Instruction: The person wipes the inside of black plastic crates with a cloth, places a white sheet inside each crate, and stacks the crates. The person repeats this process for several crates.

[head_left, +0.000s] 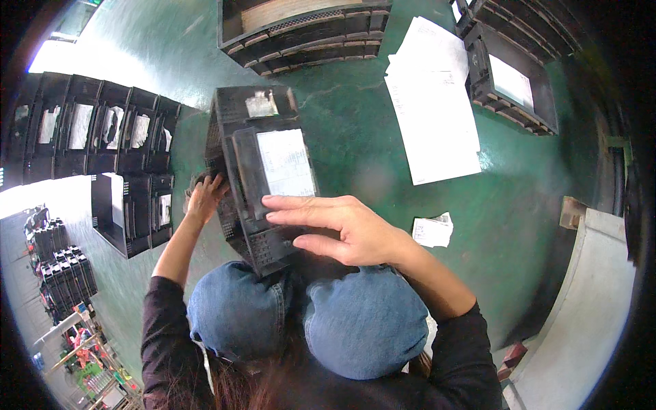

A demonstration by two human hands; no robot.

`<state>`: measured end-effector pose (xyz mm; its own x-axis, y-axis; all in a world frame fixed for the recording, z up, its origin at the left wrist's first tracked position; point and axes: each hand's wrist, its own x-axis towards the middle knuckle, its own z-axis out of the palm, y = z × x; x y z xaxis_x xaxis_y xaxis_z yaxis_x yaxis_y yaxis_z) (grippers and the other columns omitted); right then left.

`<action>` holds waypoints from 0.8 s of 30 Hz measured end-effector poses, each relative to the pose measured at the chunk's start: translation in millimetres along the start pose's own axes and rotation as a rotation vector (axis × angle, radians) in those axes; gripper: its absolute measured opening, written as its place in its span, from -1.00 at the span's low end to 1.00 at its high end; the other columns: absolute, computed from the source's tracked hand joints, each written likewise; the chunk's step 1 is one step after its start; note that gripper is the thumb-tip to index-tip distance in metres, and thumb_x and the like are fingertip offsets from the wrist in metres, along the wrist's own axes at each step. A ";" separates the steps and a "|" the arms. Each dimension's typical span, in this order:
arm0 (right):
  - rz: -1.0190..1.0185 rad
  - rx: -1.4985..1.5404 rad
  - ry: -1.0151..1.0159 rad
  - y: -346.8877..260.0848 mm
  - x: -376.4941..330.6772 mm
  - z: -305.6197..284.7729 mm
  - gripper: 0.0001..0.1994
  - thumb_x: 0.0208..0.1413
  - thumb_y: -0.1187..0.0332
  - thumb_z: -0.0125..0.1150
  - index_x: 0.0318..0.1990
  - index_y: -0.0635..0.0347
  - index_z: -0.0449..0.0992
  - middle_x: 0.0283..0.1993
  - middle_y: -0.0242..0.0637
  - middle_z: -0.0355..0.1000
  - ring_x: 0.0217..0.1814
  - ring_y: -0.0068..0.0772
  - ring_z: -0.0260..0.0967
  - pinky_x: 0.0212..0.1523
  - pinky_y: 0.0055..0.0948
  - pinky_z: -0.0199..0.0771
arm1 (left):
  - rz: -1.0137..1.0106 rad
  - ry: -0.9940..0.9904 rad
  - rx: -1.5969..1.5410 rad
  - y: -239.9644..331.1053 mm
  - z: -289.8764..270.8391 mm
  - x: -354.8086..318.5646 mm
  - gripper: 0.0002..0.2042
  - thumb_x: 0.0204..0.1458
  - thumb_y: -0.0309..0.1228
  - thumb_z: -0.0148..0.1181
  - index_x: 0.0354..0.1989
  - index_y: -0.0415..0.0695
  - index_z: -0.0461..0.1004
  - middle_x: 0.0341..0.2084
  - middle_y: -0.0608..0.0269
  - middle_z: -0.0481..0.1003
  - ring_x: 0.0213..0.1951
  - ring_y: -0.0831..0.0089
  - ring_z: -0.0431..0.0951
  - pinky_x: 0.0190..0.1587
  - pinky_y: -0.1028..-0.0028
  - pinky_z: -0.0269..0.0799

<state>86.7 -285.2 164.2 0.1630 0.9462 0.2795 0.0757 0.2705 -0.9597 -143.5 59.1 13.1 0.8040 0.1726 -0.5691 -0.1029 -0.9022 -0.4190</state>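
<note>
A black plastic crate [263,229] stands tipped on its side in front of my knees, one wall turned up toward me. On that wall lies a white printed paper sheet [285,162], and a smaller torn label [262,104] sticks higher up. My right hand [342,225] is stretched flat over the near end of the crate, fingertips just below the sheet, holding nothing. At the crate's left side my left hand [207,197] has its fingers curled. A dark, rough-looking bit shows under that hand; I cannot make out what it is.
Loose white papers [437,116] lie spread on the green floor, with a crumpled slip [432,231] nearer me. More black crates are stacked at the left [96,123], far side [307,41] and far right [512,89]. A pale panel [581,294] stands at the right.
</note>
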 end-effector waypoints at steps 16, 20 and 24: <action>-0.074 -0.564 0.333 -22.6 70.4 -35.2 -0.84 0.00 0.47 0.19 -0.23 0.16 0.58 -0.28 -0.35 0.49 -0.23 -0.35 0.44 -0.18 -0.42 0.43 | -0.279 0.248 -2.239 -10.9 -288.0 -66.2 -0.63 0.00 -0.29 0.17 -0.09 -0.32 0.46 -0.27 0.17 0.54 -0.23 0.48 0.53 -0.13 0.49 0.41; -0.199 -0.884 0.361 -15.0 78.9 -32.8 -0.86 -0.04 0.40 0.24 -0.28 0.03 0.61 -0.32 -0.43 0.44 -0.23 -0.35 0.35 -0.13 -0.36 0.30 | -0.258 0.268 -2.289 -10.9 -289.3 -56.9 -0.60 -0.03 -0.26 0.19 -0.10 -0.34 0.46 -0.28 0.13 0.54 -0.23 0.44 0.53 -0.15 0.48 0.43; -0.206 -0.986 0.225 -22.4 75.5 -19.7 -0.84 -0.09 0.33 0.28 -0.29 0.01 0.60 -0.30 -0.45 0.44 -0.21 -0.37 0.36 -0.09 -0.34 0.27 | -0.325 0.313 -2.200 -7.3 -279.3 -47.1 -0.57 -0.06 -0.23 0.21 -0.11 -0.35 0.46 -0.26 0.13 0.53 -0.20 0.44 0.51 -0.09 0.51 0.37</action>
<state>116.7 -223.3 207.3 0.2277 0.8155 0.5321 0.8796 0.0622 -0.4717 -17.1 -52.9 240.6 0.7146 0.5115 -0.4772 0.4406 0.2008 0.8750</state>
